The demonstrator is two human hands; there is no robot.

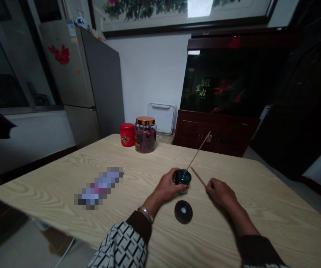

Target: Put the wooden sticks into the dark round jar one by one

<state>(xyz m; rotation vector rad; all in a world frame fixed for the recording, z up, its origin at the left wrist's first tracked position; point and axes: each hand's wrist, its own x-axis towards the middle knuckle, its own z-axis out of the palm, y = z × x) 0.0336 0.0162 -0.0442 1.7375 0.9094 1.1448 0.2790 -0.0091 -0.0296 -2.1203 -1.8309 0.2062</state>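
My left hand (166,187) is wrapped round a small, dark, glossy jar (183,176) standing on the table. One thin wooden stick (199,150) leans up out of the jar's top, tilted to the right. Between its fingertips, my right hand (221,192) pinches a second thin stick (198,176), whose far end points up and left, close to the right of the jar. A dark round disc (183,217) with a pale spot at its middle lies in front of the jar, apart from both hands.
A blurred-out long item (100,188) lies on the wooden table (65,175) to the left. At the back edge stand a red canister (127,134) and a clear jar of dark red contents (145,138). Beyond are a fridge (101,74) and a dark red cabinet (205,130).
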